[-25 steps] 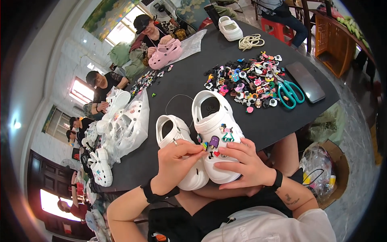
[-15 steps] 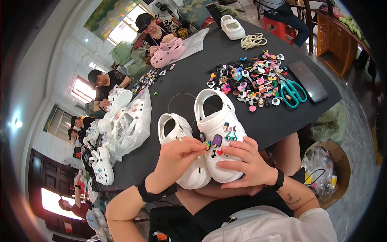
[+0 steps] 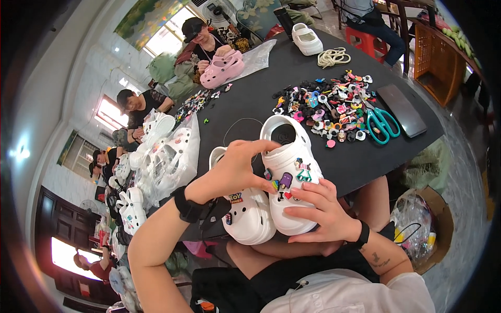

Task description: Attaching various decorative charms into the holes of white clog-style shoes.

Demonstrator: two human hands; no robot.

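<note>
Two white clogs are side by side at the near table edge. On the right clog [image 3: 292,208], a purple popsicle charm [image 3: 285,181], a red heart and a figure with green parts decorate the upper. My left hand [image 3: 229,169] spans this clog, its index finger at the opening's rim and its thumb against a small rainbow-coloured charm [image 3: 275,185]. Its other fingers are hidden. My right hand [image 3: 326,214] grips the toe, fingers spread over the top and side. The left clog [image 3: 250,219], partly covered by my left hand, carries charms too.
Beyond the clogs lies a heap of colourful charms [image 3: 329,104], with teal-handled scissors [image 3: 382,125] and a dark flat case [image 3: 402,110] beside it. Cord [image 3: 334,57] and another white clog [image 3: 307,39] sit farther back. Bagged clogs [image 3: 169,156] line the left; co-workers sit there.
My left hand has gone from pinching the rainbow-coloured charm to spreading thumb and index finger across the right clog. The charm now sits against the upper. My right hand stays at the toe.
</note>
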